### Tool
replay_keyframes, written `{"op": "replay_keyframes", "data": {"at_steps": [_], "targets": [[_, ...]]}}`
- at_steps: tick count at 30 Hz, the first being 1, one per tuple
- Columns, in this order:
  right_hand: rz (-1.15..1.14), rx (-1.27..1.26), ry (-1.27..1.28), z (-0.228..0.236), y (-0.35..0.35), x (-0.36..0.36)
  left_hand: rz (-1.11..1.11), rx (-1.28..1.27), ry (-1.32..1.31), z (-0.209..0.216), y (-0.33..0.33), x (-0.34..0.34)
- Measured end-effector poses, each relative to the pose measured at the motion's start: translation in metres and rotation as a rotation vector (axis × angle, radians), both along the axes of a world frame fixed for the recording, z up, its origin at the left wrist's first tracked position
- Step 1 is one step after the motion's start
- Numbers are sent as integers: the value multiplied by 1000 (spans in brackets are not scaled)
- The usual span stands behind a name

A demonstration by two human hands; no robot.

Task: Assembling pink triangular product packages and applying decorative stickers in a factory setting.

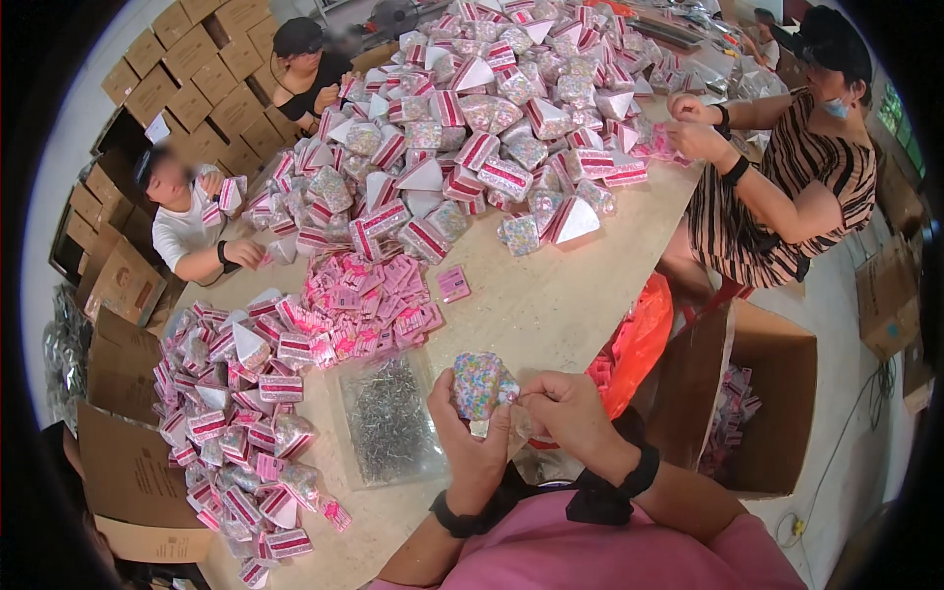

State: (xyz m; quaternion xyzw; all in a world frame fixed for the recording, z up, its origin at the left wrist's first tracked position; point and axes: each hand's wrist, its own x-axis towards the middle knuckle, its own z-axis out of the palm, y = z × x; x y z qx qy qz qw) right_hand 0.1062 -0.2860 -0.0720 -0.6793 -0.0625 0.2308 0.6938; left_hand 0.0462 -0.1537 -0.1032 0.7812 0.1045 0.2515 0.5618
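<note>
My left hand (464, 440) is closed around a small clear bag of multicoloured bits (478, 385), held up over the near table edge. At the bag's right edge my right hand (568, 415) has its fingertips pinched together, on what looks like the bag's clear end; the exact grip is partly hidden. Just left of my hands sits a clear shallow tray (429, 476) with many small metal pins or clips. Behind the tray lies a heap of pink printed cards (369, 305), with one pink card (453, 284) lying apart.
Filled bags with pink-and-white cards form a large pile (492, 128) at the back and a smaller pile (241, 423) at left. Three co-workers sit around the table (531, 295). An orange-red plastic bag (644, 344) and an open carton (777, 393) stand right.
</note>
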Motion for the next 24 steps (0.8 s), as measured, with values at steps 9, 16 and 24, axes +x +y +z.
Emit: {"op": "replay_keyframes", "data": {"at_steps": [9,16,24], "targets": [[1,108,20,-1,7,-6,17,-38,18,-13,4,1],[134,205,128,-2,0,5,-46,28,30,-2,13,2],[182,-321,-551,2,4,1,-61,123,84,10,23,-1]]}}
